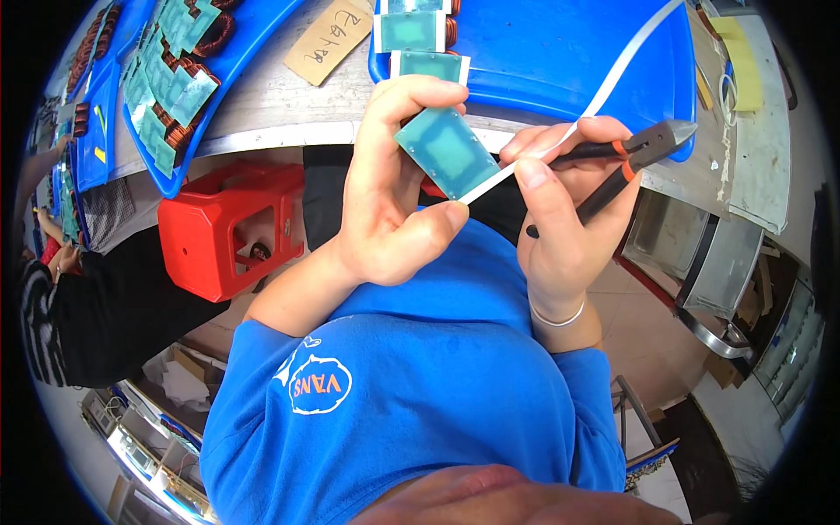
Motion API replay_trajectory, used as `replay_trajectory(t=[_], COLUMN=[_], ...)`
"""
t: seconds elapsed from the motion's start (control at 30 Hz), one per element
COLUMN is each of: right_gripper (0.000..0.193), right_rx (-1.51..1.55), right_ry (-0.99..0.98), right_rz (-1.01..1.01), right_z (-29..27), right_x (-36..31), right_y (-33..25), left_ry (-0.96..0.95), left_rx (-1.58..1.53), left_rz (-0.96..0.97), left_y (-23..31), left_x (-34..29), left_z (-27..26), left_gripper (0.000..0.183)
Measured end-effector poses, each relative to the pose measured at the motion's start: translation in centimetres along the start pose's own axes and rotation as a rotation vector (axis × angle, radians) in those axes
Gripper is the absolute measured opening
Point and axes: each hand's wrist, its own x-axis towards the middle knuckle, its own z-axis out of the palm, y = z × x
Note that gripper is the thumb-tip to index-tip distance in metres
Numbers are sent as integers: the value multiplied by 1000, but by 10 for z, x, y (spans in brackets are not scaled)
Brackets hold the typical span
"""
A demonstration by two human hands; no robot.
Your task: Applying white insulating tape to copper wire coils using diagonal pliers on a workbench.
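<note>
My left hand (391, 188) grips a green rectangular piece (449, 155) by its edges, fingers behind and thumb at the lower corner. White tape (623, 63) runs along that piece's lower right edge and on up to the upper right. The thumb and fingers of my right hand (564, 197) pinch the tape close to the piece. Orange-and-black side cutters (646, 149) are tucked in the same hand, their metal jaws pointing right. Similar green pieces with white edges (411, 32) lie just beyond my left hand, copper windings showing beside them.
A blue tray (542, 52) lies on the table ahead. Another blue tray (162, 185) at the left bears several green pieces with copper coils. Between them is a handwritten cardboard piece (325, 42). A red plastic stool (197, 232) stands below left. Another person's arm shows at the far left.
</note>
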Motion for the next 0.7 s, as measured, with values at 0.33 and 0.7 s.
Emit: replay_trajectory(t=[0.33,0.7], right_gripper=[49,43], right_rx=[-95,-712], right_ry=[-63,-446], right_rz=[122,55], right_z=[-2,-13], right_x=[3,-4], right_y=[2,-18], left_ry=[-15,119], left_rx=[90,23], left_rz=[98,244], left_y=[-9,2], left_x=[2,12], left_z=[-11,-22], left_gripper=[67,55])
